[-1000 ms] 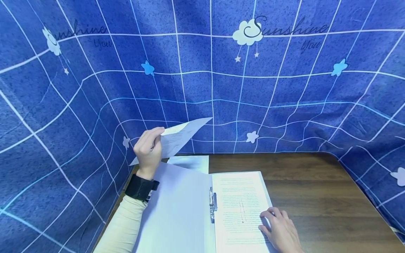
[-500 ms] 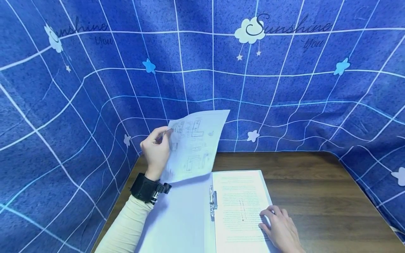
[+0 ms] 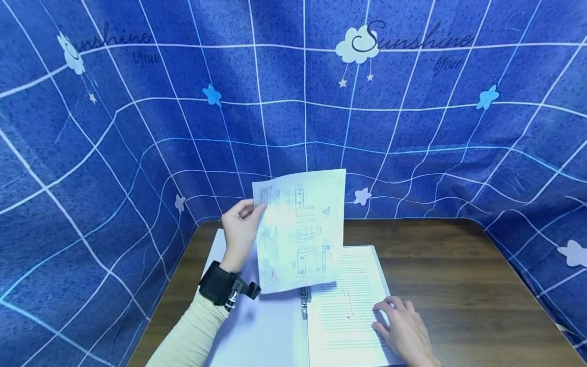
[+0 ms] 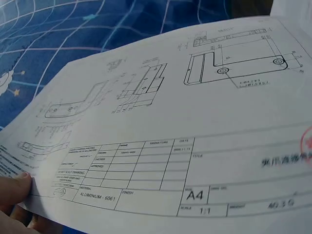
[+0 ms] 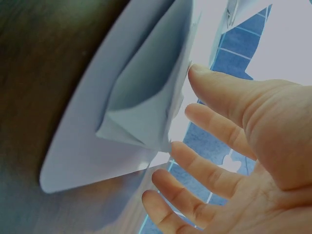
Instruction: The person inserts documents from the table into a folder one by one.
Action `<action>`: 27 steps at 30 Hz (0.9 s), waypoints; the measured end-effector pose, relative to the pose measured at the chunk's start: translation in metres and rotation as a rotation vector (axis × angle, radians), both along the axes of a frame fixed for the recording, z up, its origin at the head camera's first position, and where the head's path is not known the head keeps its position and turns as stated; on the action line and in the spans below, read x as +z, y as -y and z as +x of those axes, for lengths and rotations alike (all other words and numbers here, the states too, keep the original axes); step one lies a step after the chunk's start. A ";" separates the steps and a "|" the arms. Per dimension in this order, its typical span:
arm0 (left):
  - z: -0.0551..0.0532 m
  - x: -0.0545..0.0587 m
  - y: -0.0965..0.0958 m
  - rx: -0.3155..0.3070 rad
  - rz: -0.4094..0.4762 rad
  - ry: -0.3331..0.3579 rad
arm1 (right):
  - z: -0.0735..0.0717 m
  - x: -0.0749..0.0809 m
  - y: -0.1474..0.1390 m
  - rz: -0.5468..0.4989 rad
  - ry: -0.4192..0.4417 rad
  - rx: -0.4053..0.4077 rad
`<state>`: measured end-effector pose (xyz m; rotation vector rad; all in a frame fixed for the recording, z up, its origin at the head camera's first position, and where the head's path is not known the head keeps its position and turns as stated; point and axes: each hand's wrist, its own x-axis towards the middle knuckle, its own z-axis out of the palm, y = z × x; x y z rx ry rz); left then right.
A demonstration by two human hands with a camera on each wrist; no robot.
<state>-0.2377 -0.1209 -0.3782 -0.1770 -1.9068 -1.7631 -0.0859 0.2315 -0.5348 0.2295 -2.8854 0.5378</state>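
Note:
Between thumb and fingers, my left hand pinches the left edge of a sheet of paper printed with technical drawings. Held up, the sheet covers the upper part of an open white folder. In the left wrist view, a title block and part of a red stamp show on the drawing sheet. My right hand rests at the right edge of the printed pages in the folder, its fingers loosely extended. From the right wrist, thumb and fingertips of the right hand lie along the pages' edge.
A metal clip sits along the folder's spine, partly hidden by the raised sheet. The folder lies on a brown wooden table. A blue patterned curtain hangs behind the table and along its sides.
My left hand has swung the sheet rightward and toward me, from the far left to above the folder's middle, its drawings now facing me. The right hand has stayed in place.

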 end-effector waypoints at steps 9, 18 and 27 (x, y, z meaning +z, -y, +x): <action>0.010 -0.026 -0.021 -0.087 0.083 0.264 | -0.004 0.006 -0.004 -0.005 0.062 -0.027; 0.020 -0.050 -0.040 -0.148 0.092 0.383 | -0.009 0.019 -0.005 -0.195 -0.055 -0.059; 0.027 -0.061 -0.053 -0.187 0.130 0.422 | -0.015 0.035 -0.002 -0.539 0.004 -0.067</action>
